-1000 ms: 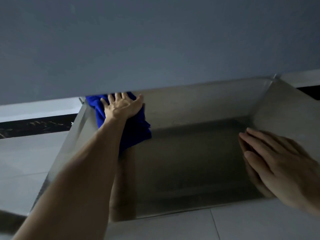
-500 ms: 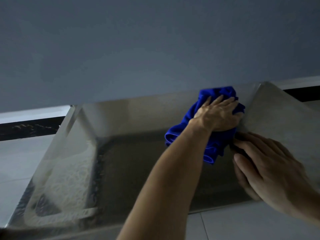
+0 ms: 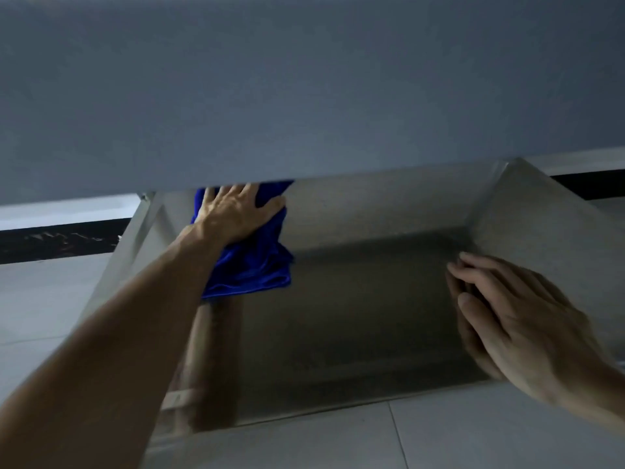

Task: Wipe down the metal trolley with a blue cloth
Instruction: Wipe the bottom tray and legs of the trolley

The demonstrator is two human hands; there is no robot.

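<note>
I see my left hand, fingers spread flat on the blue cloth at the trolley's far-left corner, unwiped wall stretching rightward toward my open right hand.

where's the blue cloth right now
In the head view the blue cloth is left of centre, pressed under the left hand against the metal trolley far wall near its left corner.
</note>
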